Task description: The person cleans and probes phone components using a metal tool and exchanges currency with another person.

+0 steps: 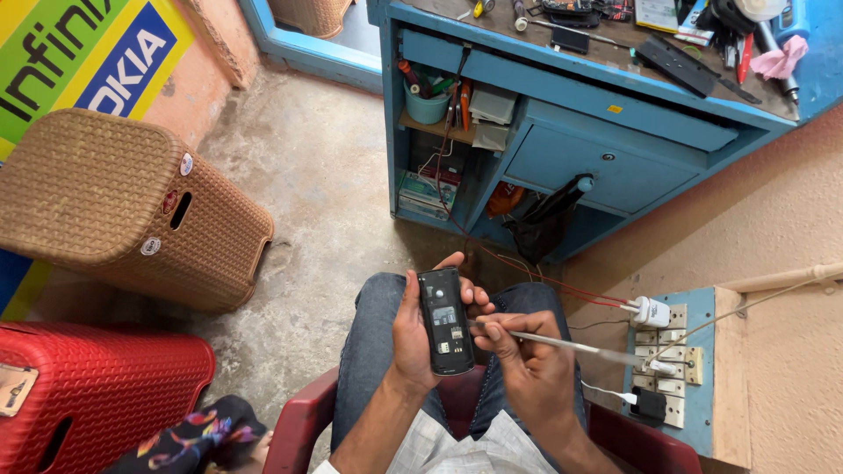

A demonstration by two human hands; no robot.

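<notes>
My left hand grips a small black mobile phone with its back cover off, so the inner compartment and card slots show. My right hand holds a thin metal tool like a pen, its tip touching the right edge of the phone. Both hands hover over my lap in blue jeans, and I sit on a dark red plastic chair.
A blue workbench with shelves, a drawer and scattered tools stands ahead. A brown woven stool and a red stool are at left. A switchboard with plugged chargers hangs on the right wall. Concrete floor lies between.
</notes>
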